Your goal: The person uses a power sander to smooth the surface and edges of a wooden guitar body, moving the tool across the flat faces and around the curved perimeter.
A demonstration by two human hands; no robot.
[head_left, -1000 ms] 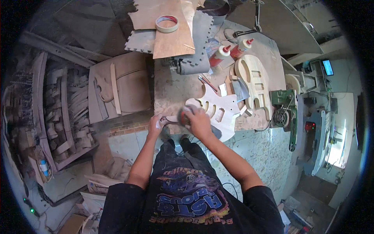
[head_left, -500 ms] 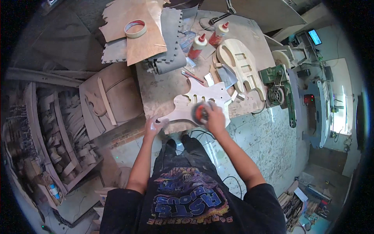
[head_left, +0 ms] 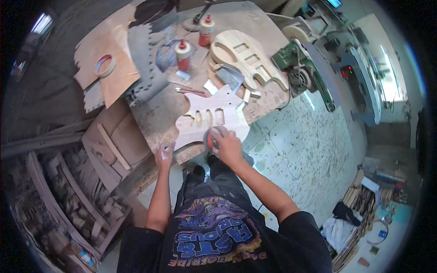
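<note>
Sanding, it seems, with the right hand (head_left: 226, 142) wrapped round a red sander (head_left: 210, 140) on the guitar body (head_left: 196, 132) at the near edge of the bench (head_left: 157, 109), left hand (head_left: 164, 155) half-curled, grip unclear, at its near-left corner, the next pass wanting flat pressure.

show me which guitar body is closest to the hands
The front, pinkish guitar body: the right hand holds a red tool at its near edge. The yellower guitar body lies farther back, to the right.
</note>
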